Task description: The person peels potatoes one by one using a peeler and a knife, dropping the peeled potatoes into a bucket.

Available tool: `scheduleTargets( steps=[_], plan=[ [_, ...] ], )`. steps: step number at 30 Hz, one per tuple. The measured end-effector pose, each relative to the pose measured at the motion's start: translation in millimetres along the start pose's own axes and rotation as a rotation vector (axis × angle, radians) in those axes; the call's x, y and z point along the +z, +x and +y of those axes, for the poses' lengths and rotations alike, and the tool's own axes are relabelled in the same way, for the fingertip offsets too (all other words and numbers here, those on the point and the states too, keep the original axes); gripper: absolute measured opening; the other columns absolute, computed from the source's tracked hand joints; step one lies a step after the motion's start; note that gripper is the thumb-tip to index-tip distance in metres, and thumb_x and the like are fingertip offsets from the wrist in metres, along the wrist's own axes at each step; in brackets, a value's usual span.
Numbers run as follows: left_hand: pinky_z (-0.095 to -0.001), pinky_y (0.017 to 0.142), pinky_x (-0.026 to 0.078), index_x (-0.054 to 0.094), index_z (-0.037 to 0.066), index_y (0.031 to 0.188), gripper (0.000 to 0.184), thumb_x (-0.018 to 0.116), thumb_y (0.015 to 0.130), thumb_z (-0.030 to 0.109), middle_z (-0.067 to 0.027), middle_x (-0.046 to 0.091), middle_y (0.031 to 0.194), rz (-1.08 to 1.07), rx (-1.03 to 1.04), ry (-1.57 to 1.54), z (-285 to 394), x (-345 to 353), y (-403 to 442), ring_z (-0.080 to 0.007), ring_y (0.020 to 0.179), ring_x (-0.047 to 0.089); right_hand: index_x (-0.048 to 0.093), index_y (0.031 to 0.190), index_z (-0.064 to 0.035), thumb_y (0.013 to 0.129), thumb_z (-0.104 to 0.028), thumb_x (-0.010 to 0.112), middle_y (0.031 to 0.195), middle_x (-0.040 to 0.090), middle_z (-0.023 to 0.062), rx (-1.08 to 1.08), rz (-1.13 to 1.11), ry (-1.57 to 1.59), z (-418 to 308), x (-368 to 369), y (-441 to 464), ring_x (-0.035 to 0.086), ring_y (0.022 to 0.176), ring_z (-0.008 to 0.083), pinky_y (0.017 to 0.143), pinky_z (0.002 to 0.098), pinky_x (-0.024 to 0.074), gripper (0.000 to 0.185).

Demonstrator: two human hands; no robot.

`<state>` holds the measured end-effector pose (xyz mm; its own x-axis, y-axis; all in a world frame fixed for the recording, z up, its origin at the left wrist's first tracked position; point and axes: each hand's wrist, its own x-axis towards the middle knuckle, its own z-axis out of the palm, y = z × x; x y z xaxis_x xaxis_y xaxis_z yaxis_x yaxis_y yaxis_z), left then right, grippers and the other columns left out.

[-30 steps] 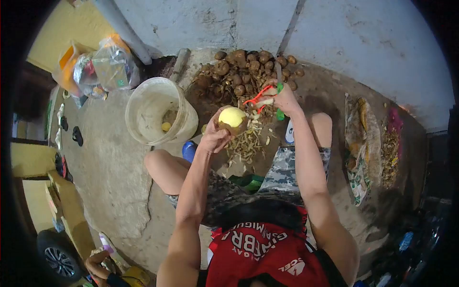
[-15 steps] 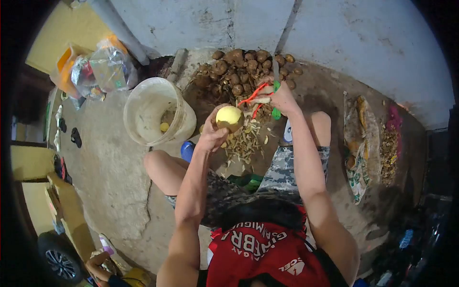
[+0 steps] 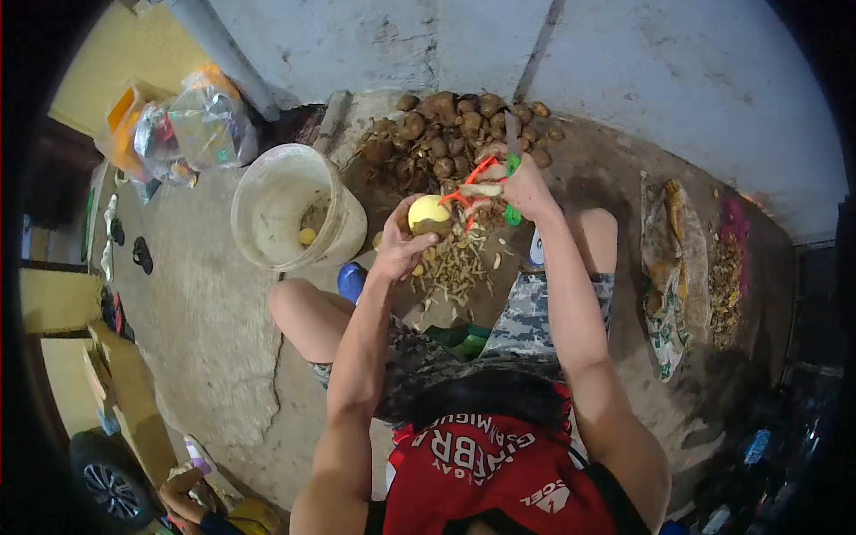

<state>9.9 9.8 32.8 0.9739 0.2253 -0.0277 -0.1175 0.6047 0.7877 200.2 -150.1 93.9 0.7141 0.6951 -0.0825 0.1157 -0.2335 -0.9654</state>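
My left hand (image 3: 401,248) grips a partly peeled potato (image 3: 429,212), its upper side bare and yellow and brown skin still on its lower edge. My right hand (image 3: 526,185) is closed around an orange-red peeler (image 3: 453,197), whose end meets the potato's right side. A green handle (image 3: 512,214) also shows in that hand, with a grey blade (image 3: 512,132) pointing up toward the wall. A pale strip of peel (image 3: 482,190) lies across the peeler. Below the hands, pale peelings (image 3: 450,272) are scattered on the floor.
Several unpeeled potatoes (image 3: 437,143) are heaped against the wall. A white bucket (image 3: 349,223) with a yellow potato (image 3: 308,236) inside stands to the left. Plastic bags (image 3: 209,125) lie behind it. An opened sack (image 3: 670,276) is at right. Another person's arm (image 3: 183,495) shows lower left.
My right hand has brought the peeler's end left and down onto the potato. In my left hand, the potato has shifted slightly up, showing its bare yellow side differently.
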Motion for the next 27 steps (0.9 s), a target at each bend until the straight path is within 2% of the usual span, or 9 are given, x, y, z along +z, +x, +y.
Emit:
scheduleTargets(
  steps=[2,5,7,11,17,19,21,23,27],
  plan=[
    [-0.0356,0.098,0.051,0.043,0.001,0.135,0.074,0.083,0.072,0.001,-0.0080,0.057,0.124,0.050,0.068,0.114,-3.8,-1.2,1.7,-0.0200,0.115,0.059,0.062,0.104,-0.0014,0.071,-0.008,0.084,0.093,0.068,0.0047,-0.026,0.014,-0.039,-6.9,8.2,-5.7,0.063,0.084,0.0131,0.079,0.0303,0.0507,0.040],
    [-0.0358,0.100,0.051,0.041,0.000,0.137,0.080,0.086,0.071,0.006,-0.0094,0.057,0.125,-0.029,0.023,0.036,-2.7,2.0,-0.4,-0.0209,0.117,0.059,0.064,0.099,-0.0040,0.073,-0.007,0.083,0.086,0.067,0.0013,0.004,0.068,-0.079,4.6,6.6,-4.6,0.061,0.080,0.0102,0.075,0.0291,0.0493,0.033],
    [-0.0360,0.101,0.051,0.041,0.000,0.138,0.083,0.087,0.070,0.009,-0.0102,0.058,0.126,-0.077,-0.012,-0.093,-1.8,-0.6,-2.0,-0.0217,0.117,0.059,0.063,0.101,-0.0015,0.071,-0.009,0.085,0.097,0.069,0.0059,0.162,0.029,0.164,20.7,-1.7,6.0,0.063,0.089,0.0139,0.081,0.0308,0.0503,0.038],
    [-0.0361,0.099,0.052,0.041,0.000,0.140,0.087,0.088,0.069,0.016,-0.0163,0.057,0.131,-0.076,-0.057,-0.271,7.9,3.1,-8.1,-0.0248,0.116,0.060,0.063,0.102,-0.0010,0.071,-0.007,0.085,0.101,0.067,0.0075,0.244,-0.022,0.013,17.2,-7.5,6.2,0.063,0.092,0.0138,0.081,0.0305,0.0504,0.039],
    [-0.0386,0.099,0.052,0.042,0.001,0.138,0.083,0.087,0.070,0.016,-0.0116,0.057,0.129,0.030,0.089,-0.024,-9.5,-1.6,2.8,-0.0239,0.117,0.060,0.064,0.106,-0.0009,0.072,-0.006,0.083,0.099,0.070,0.0081,-0.106,0.009,0.121,7.1,11.0,-3.3,0.066,0.088,0.0152,0.079,0.0316,0.0519,0.040],
    [-0.0364,0.100,0.051,0.041,0.000,0.139,0.082,0.085,0.070,0.003,-0.0113,0.059,0.126,-0.003,0.022,-0.106,-1.2,4.3,-2.7,-0.0235,0.116,0.061,0.064,0.105,-0.0001,0.071,-0.004,0.083,0.100,0.070,0.0084,0.115,0.110,-0.173,-8.8,0.5,-4.2,0.067,0.086,0.0160,0.080,0.0319,0.0533,0.039],
    [-0.0354,0.099,0.051,0.041,0.000,0.139,0.083,0.087,0.070,0.011,-0.0110,0.059,0.126,-0.050,0.019,-0.127,8.2,6.8,-5.2,-0.0231,0.114,0.061,0.063,0.103,0.0011,0.072,-0.001,0.082,0.100,0.069,0.0114,0.238,0.185,-0.239,7.3,-6.9,3.1,0.068,0.087,0.0168,0.080,0.0333,0.0552,0.037],
    [-0.0346,0.098,0.051,0.042,0.000,0.139,0.086,0.088,0.069,0.019,-0.0105,0.059,0.127,-0.042,0.027,-0.136,9.0,4.9,-5.2,-0.0226,0.114,0.061,0.062,0.101,0.0026,0.075,0.000,0.081,0.096,0.070,0.0128,0.108,0.077,0.299,12.6,-2.3,1.9,0.067,0.086,0.0162,0.077,0.0355,0.0569,0.033],
    [-0.0345,0.101,0.049,0.043,0.001,0.138,0.079,0.085,0.071,0.007,-0.0094,0.059,0.126,0.082,0.070,-0.064,0.3,5.5,-0.8,-0.0215,0.116,0.059,0.063,0.096,0.0016,0.072,-0.009,0.087,0.095,0.069,0.0091,0.123,0.046,0.206,0.7,8.6,2.0,0.065,0.085,0.0141,0.078,0.0325,0.0547,0.035]
  ],
)
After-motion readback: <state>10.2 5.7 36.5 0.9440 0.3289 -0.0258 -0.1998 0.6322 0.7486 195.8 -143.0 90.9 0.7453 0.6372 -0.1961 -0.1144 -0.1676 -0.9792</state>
